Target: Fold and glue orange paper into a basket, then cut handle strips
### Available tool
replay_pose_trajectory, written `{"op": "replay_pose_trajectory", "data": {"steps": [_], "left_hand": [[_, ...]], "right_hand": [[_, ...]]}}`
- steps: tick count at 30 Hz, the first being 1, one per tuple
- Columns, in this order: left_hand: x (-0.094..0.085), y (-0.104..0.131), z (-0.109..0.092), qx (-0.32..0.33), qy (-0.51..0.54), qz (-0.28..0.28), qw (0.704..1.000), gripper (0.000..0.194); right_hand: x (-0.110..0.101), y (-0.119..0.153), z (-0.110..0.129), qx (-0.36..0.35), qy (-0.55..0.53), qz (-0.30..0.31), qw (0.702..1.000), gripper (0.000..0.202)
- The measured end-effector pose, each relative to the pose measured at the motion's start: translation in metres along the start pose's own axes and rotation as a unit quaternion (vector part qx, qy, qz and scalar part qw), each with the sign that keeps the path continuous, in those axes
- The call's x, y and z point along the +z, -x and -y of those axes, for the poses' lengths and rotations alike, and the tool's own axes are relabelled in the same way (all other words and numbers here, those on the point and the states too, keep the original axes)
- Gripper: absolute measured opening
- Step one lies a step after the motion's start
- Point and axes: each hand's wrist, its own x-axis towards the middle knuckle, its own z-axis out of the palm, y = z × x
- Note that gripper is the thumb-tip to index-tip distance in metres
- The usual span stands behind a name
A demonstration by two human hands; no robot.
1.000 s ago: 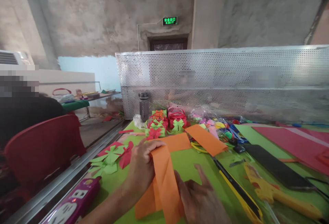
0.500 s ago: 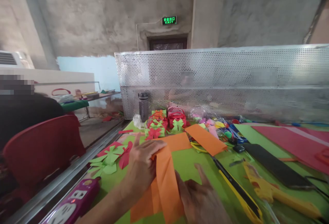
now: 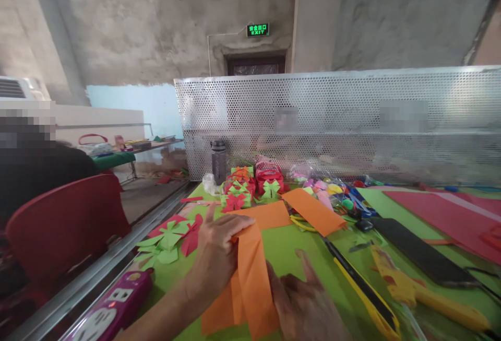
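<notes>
From my remote view, I am losing things around the folded orange paper. Right of it, the right hand is blurring and running off the bottom edge; left of it, the left hand is hiding its palm — and the purple power strip is leaving frame. Far left, pixelation is masking a seated person's head.

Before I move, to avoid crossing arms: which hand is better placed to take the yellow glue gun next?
Likely the right hand: it's nearer the yellow glue gun, on its side of the orange paper. The left hand holds the paper's upper end.
</notes>
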Motion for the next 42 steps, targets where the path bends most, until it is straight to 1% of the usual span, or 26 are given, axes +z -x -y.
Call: {"op": "replay_pose_trajectory", "data": {"steps": [5,8,11,13,16,19,21,24,27,29,32,34,36,39,42], "left_hand": [[0.001,0.0,0.001,-0.022,0.013,-0.014,1.0,0.013],[0.002,0.0,0.004,-0.022,0.019,-0.023,0.999,0.016],[0.003,0.0,0.007,-0.02,0.021,-0.004,1.0,0.019],[0.002,-0.001,0.007,-0.025,0.014,0.019,0.999,0.022],[-0.001,-0.004,0.006,-0.021,-0.005,0.051,0.998,0.032],[-0.005,-0.007,0.002,-0.001,-0.028,0.067,0.997,0.04],[-0.008,-0.008,0.0,0.006,-0.046,0.072,0.996,0.04],[-0.012,-0.01,-0.002,0.022,-0.084,0.064,0.994,0.041],[-0.013,-0.01,-0.002,0.034,-0.112,0.06,0.991,0.041],[-0.011,-0.009,0.0,0.026,-0.136,0.074,0.988,0.041],[-0.006,-0.006,0.001,0.026,-0.194,0.096,0.976,0.043],[-0.003,-0.003,0.0,0.039,-0.238,0.097,0.966,0.043],[-0.001,-0.002,-0.004,0.054,-0.274,0.094,0.956,0.041],[-0.001,0.0,-0.014,0.079,-0.31,0.093,0.943,0.035],[0.001,0.003,-0.025,0.114,-0.327,0.097,0.933,0.028]], "right_hand": [[-0.001,0.002,-0.002,-0.016,-0.022,0.025,0.999,0.048],[0.004,0.005,-0.001,0.004,-0.028,0.044,0.999,0.049],[0.007,0.008,-0.001,0.049,-0.031,0.042,0.997,0.05],[0.006,0.008,-0.004,0.043,-0.034,0.054,0.997,0.051],[-0.001,0.003,-0.011,0.025,-0.052,0.105,0.993,0.061],[-0.007,-0.002,-0.018,0.059,-0.072,0.178,0.98,0.069],[-0.008,-0.004,-0.021,0.075,-0.071,0.221,0.97,0.069],[-0.007,-0.003,-0.024,0.088,-0.054,0.248,0.963,0.067],[-0.004,-0.001,-0.028,0.104,-0.041,0.249,0.962,0.066],[-0.003,-0.001,-0.031,0.107,-0.042,0.241,0.964,0.062],[-0.006,-0.005,-0.031,0.12,-0.054,0.195,0.972,0.051],[-0.014,-0.011,-0.029,0.123,-0.056,0.146,0.98,0.05],[-0.026,-0.018,-0.026,0.109,-0.059,0.112,0.986,0.052],[-0.042,-0.027,-0.022,0.08,-0.063,0.085,0.991,0.048],[-0.049,-0.031,-0.022,0.068,-0.048,0.058,0.995,0.036]]}}
